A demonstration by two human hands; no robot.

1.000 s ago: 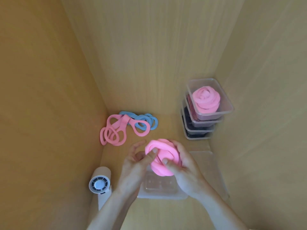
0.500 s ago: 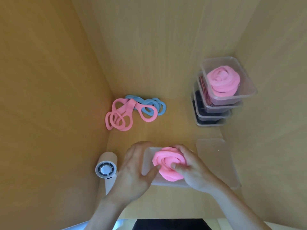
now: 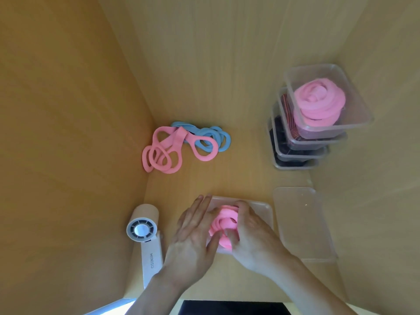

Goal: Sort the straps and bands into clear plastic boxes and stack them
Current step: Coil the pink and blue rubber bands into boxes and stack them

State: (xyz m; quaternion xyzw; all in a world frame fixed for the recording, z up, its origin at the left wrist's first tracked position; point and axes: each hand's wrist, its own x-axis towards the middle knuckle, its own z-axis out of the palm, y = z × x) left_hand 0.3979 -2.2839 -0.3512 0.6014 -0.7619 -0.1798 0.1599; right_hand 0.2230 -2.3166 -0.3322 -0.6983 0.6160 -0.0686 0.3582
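Obs: the coiled pink band [image 3: 223, 226] now sits down in the open clear box [image 3: 261, 212] at the front of the shelf; a second ago I logged it held above that box between both hands. The right hand [image 3: 252, 239] grips the coil, fingers curled over its top and near side. The left hand [image 3: 193, 237] lies flat with fingers straight along the box's left rim and thumb pressing the coil's side, holding nothing. My read: placing is nearly done, though the coil may spring open on release. The lid [image 3: 300, 221] lies just right of the box, not yet on. The stack of filled boxes [image 3: 295, 165] stands back right; the loose pink and blue bands [image 3: 172, 146] remain unsorted back left
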